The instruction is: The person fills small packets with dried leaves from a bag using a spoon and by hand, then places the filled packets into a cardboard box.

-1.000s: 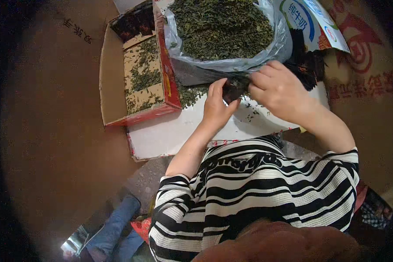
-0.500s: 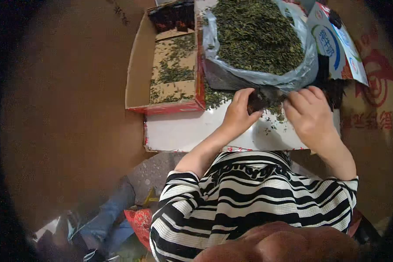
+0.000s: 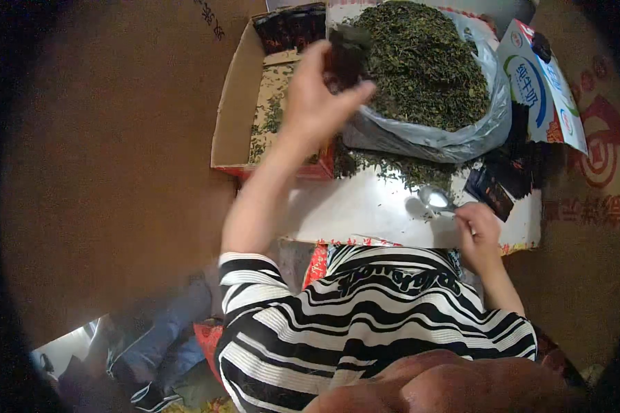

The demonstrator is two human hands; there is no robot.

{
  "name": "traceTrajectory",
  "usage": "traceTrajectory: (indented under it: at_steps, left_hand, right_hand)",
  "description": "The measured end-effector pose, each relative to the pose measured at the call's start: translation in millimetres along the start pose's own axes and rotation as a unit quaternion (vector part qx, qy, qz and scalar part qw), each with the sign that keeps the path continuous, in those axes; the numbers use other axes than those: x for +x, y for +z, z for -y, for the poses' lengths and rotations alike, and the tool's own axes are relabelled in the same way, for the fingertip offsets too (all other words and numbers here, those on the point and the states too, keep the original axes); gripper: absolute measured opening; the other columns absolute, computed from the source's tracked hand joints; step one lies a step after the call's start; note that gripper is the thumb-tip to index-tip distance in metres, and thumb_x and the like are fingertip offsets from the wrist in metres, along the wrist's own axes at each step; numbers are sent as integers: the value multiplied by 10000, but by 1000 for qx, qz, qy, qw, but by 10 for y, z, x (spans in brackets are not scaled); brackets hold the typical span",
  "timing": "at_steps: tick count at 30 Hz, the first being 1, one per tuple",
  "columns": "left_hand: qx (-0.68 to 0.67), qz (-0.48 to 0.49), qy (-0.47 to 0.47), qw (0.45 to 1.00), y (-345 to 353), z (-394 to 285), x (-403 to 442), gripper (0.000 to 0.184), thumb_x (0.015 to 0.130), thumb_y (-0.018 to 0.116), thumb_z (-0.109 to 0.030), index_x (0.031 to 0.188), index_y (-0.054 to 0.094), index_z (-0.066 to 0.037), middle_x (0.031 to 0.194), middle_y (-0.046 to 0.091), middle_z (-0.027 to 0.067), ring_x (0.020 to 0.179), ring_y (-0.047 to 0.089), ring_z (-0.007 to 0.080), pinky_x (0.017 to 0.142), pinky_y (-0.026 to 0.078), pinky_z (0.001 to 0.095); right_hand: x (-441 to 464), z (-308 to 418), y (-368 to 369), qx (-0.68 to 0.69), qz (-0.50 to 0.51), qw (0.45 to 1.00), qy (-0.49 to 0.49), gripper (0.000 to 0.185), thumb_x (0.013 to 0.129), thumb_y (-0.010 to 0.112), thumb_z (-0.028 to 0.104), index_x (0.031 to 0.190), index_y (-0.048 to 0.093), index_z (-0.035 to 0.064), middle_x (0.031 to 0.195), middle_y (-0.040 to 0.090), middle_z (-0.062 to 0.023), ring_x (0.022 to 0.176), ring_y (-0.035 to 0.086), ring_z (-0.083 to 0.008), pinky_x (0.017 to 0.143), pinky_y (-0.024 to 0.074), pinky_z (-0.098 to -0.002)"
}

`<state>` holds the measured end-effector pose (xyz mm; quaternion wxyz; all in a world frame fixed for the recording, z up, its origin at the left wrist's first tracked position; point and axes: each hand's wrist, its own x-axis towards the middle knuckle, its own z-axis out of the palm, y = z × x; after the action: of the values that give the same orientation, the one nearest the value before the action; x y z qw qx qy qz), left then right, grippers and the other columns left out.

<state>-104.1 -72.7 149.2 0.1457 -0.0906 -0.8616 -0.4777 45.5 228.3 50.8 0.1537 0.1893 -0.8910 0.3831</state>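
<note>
My left hand is raised over the right side of the open carton, gripping a small dark sachet whose outline is blurred by motion. Down at the right, my right hand is closed on the handle of a metal spoon, its shiny bowl just above the white tabletop. A plastic bag heaped with dried green tea leaves stands beyond both hands. Dark flat sachets lie beside the spoon on the right.
The cardboard carton at the left holds a row of dark sachets and scattered leaves. A milk carton leans at the right of the bag. Loose leaves lie along the bag's front edge on the white board.
My left hand has moved up and left from the bag's front with the dark sachet. My right hand has lowered toward me, and the spoon now shows clearly in it.
</note>
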Motion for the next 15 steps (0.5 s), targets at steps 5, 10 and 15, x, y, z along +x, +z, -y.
traceTrajectory:
  at_steps: [5,10,15]
  left_hand:
    - [83,-100,-6,991,-364,754,744,805,701,800,-296,1298,391,55,1224,538,221,1117,550,308,941,450,383]
    - [128,-92,-99,982,-456,1792,1238,812,706,798,-310,1307,388,51,1261,515,232,1163,521,331,959,440,410]
    - [161,-57,-165,971,-382,2217,1537,841,686,809,-330,1310,391,48,1280,501,238,1175,511,337,961,441,410]
  right_hand:
    - [-244,-349,334,44,22,999,18,132,735,623,-38,859,621,8,874,622,-159,832,599,-342,748,486,-378]
    - [-379,-565,483,60,18,997,43,107,750,635,-19,853,620,4,876,621,-164,837,598,-348,747,487,-380]
    - [-366,-565,504,63,29,996,59,111,748,638,-15,852,616,16,869,615,-159,808,588,-344,714,476,-397]
